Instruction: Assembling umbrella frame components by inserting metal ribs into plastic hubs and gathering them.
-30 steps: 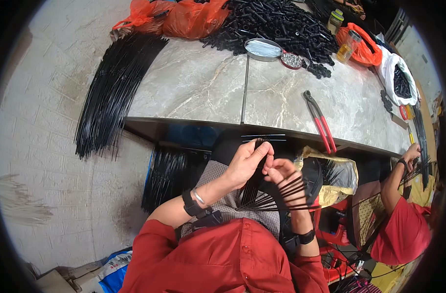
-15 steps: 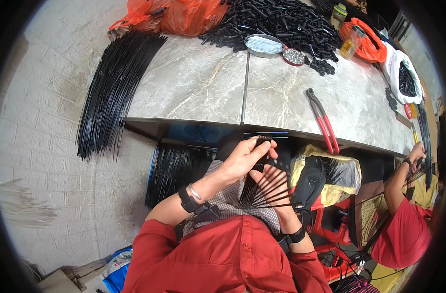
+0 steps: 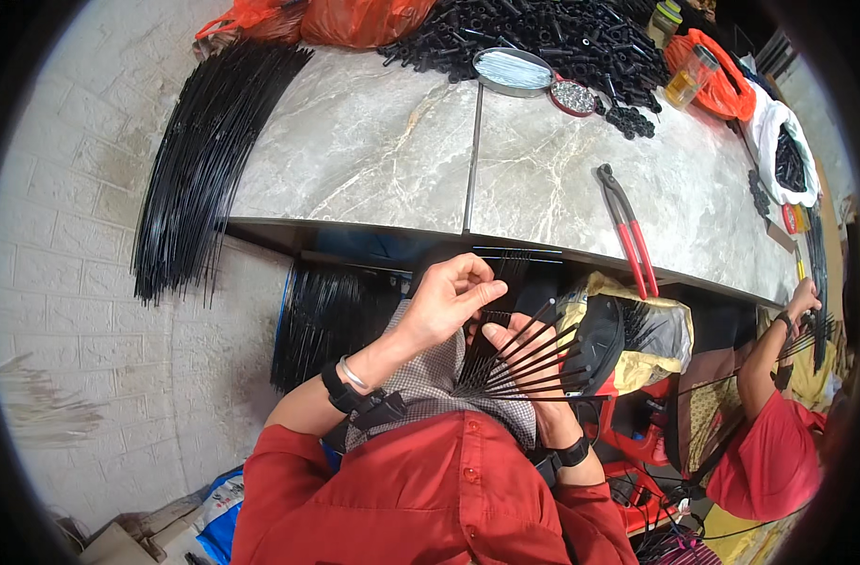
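My right hand (image 3: 531, 356) is closed around a bundle of thin black rods (image 3: 486, 363) above my lap, its thumb pressed across them. Their thicker ends fan out to the right past my wrist. Just left of and above that thumb is my left hand (image 3: 454, 299), thumb and fingertips drawn together in a pinch; whatever is between them, if anything, is too small to make out. A dark, flat comb-like strip (image 3: 515, 271) stands upright beyond my hands, below the table edge.
Red-handled pliers (image 3: 628, 231) lie on the grey marbled table (image 3: 373, 155). A sheaf of black rods (image 3: 209, 169) overhangs its left end. Behind are a heap of black tubular parts (image 3: 543, 33), an oval tin of pins (image 3: 513, 71) and a jar (image 3: 691, 77). A co-worker's arm (image 3: 764, 353) is at right.
My left hand has drawn back left from the bundle and its fingers have curled into a pinch. The rods' fanned ends have spread wider to the right, still in my right hand.
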The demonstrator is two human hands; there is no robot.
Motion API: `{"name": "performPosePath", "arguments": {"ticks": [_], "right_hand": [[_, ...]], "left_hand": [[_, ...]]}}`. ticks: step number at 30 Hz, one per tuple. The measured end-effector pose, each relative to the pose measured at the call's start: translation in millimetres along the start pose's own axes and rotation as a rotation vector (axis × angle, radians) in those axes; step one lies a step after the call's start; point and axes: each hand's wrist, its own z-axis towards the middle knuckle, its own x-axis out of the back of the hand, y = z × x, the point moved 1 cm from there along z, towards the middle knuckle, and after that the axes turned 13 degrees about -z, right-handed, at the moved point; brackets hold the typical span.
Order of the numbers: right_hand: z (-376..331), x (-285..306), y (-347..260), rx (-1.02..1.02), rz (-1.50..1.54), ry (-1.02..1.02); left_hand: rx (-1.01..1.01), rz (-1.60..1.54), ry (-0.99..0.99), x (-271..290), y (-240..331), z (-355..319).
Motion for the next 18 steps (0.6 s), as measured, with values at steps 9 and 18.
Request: {"name": "performPosePath", "arguments": {"ticks": [9,18], "right_hand": [[0,2,7,0.024,-0.015,0.013],[4,6,22,0.085,-0.175,0.017]], "left_hand": [[-0.011,-0.014,-0.012,4,-3,0],[0.032,-0.062,-0.010,7,-4,-1]]}}
